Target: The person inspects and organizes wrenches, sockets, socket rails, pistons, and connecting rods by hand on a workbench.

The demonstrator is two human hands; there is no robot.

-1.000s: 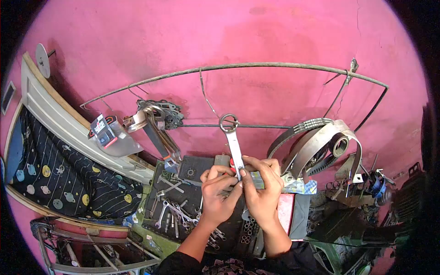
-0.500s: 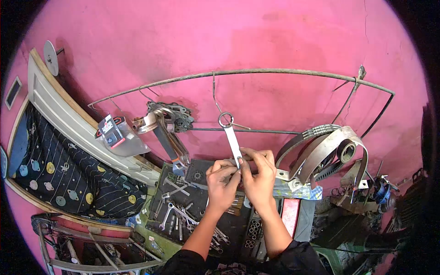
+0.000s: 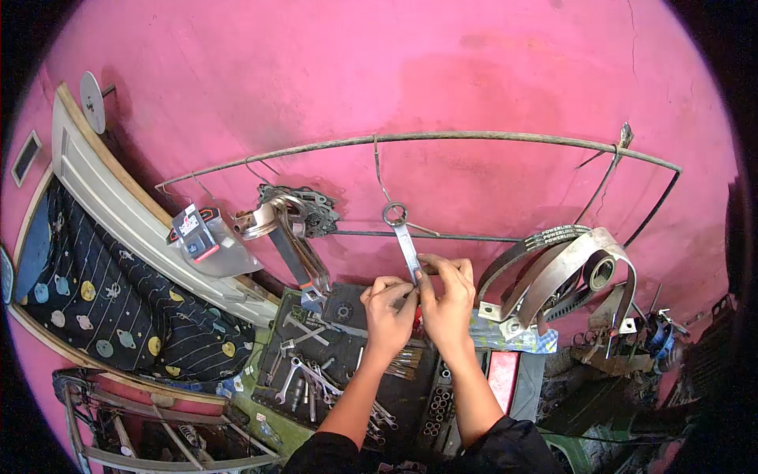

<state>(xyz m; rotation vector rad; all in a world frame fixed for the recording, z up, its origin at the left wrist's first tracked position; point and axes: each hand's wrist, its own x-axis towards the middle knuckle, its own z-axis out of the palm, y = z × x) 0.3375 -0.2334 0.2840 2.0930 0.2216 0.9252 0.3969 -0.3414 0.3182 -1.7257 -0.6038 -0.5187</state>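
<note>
A box-end wrench [image 3: 407, 251] points upward, its ring end at the top, in front of the metal rack on the pink wall. My right hand [image 3: 447, 304] pinches its lower part between thumb and fingers. Closed close beside it, my left hand [image 3: 387, 316] also grips the wrench's lower end, and the fingers of both hands hide that end. Below them lies a dark tool tray [image 3: 332, 359] with combination wrenches [image 3: 289, 378] and sockets [image 3: 437, 411]. Several brushes [image 3: 404, 363] lie just under my left wrist.
The wall rack [image 3: 489, 137] carries hooks, drive belts [image 3: 517, 251], a bundle of metal parts [image 3: 300, 213] and a packaged item [image 3: 207, 241]. A white door panel [image 3: 150, 209] and patterned dark cloth [image 3: 134, 292] are at left, a metal frame [image 3: 162, 426] below. Cluttered parts [image 3: 624, 347] fill the right.
The view has tilted up slightly, so the scene sits lower. The wrench now looks greyer and a little turned, with both hands still on it. A red spot shows between the hands.
</note>
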